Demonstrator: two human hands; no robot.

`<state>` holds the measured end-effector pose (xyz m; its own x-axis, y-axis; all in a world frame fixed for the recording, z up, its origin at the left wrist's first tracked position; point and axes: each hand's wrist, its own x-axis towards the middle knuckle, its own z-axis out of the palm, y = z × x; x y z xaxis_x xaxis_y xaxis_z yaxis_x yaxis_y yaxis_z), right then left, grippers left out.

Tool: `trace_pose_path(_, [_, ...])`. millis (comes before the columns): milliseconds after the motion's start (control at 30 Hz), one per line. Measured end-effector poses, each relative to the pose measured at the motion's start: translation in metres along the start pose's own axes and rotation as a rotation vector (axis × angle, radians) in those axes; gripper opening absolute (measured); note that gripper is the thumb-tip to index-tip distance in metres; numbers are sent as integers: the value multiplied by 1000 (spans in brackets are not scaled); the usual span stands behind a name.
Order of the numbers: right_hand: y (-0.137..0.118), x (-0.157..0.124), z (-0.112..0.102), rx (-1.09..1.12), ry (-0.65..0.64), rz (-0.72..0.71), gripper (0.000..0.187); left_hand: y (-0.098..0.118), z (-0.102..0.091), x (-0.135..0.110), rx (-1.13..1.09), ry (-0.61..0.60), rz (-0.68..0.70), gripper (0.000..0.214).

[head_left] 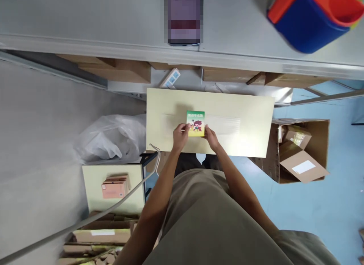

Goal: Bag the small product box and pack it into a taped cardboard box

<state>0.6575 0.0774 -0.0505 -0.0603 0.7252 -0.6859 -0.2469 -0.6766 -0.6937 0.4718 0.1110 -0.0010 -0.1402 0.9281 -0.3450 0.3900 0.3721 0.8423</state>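
Observation:
A small booklet or box (196, 123) with a green top, a yellow bottom and a cartoon figure on its face is held above a pale yellow table (253, 124). My left hand (181, 136) grips its left edge, thumb on the front. On the other side, my right hand (211, 138) is closed on the lower right edge. I cannot tell whether the item rests on the table or is slightly raised. Faint clear strips, perhaps tape or film, lie on the tabletop to both sides of it.
A grey shelf (113, 18) crosses the front, carrying a blue and red bin (309, 26). Cardboard boxes sit beneath it. To the right stands an open carton (327, 151). At left are a plastic bag (113, 139), a pink stack (113, 189) and a grey cable (113, 202).

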Motion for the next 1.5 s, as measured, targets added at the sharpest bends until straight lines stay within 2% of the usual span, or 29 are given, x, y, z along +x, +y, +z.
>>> trace_pose_path(100, [7, -32, -66, -25, 93, -71, 58, 2, 60, -19, 27, -141, -38, 31])
trace_pose_path(167, [12, -43, -101, -72, 161, -99, 58, 4, 92, -26, 71, -204, -56, 27])
trace_pose_path(233, [15, -44, -124, -127, 212, -124, 59, 6, 115, -28, 119, -235, -72, 20])
trace_pose_path(300, [15, -39, -137, -190, 235, -157, 60, 7, 130, -28, 163, -237, -98, 15])
trace_pose_path(400, [9, -27, -143, -317, 249, -166, 51, 8, 139, -24, 229, -209, -146, 12])
trace_pose_path(533, [2, -23, -147, -529, 313, -108, 33, 1, 139, -17, 280, -150, -185, 7])
trace_pose_path(700, [8, -37, -165, -644, 591, -177, 36, -10, 137, -12, 251, -115, -212, 5])
trace_pose_path(800, [15, -41, -174, -608, 604, -166, 39, -13, 137, -12, 213, -102, -241, 6])
trace_pose_path(933, [17, -38, -177, -520, 496, -92, 46, -14, 136, -11, 159, -110, -266, 10])
trace_pose_path(1133, [11, -35, -166, -327, 480, 13, 62, -20, 131, -8, 116, -107, -265, 13])
trace_pose_path(1267, [1, -39, -144, -399, 385, -80, 58, -24, 131, -10, 80, -77, -262, 17])
trace_pose_path(1367, [-8, -40, -120, -529, 297, -177, 54, -26, 133, -14, 59, -41, -259, 18])
trace_pose_path(1500, [-10, -32, -87, -708, 186, -214, 50, -26, 136, -20, 50, -36, -253, 20])
